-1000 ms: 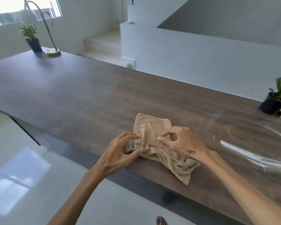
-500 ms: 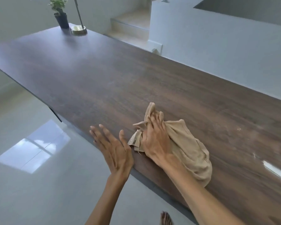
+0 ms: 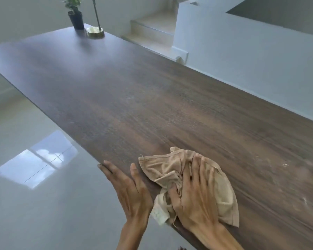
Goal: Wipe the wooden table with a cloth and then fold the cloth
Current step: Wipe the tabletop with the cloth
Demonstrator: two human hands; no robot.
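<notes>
You are standing over the table [image 3: 134, 91], which is running long and dark away from you, and most of it is looking unwiped: faint smears and white specks are showing to your right. The cloth [image 3: 170, 168] is lying bunched at the near edge, so folding is not yet begun. Your right hand [image 3: 193, 192] is pressing down on the cloth, fingers spread and partly gathering it. Your left hand [image 3: 128, 188] is lying open and flat on the table's edge just beside the cloth. I judge you are early in the wiping.
</notes>
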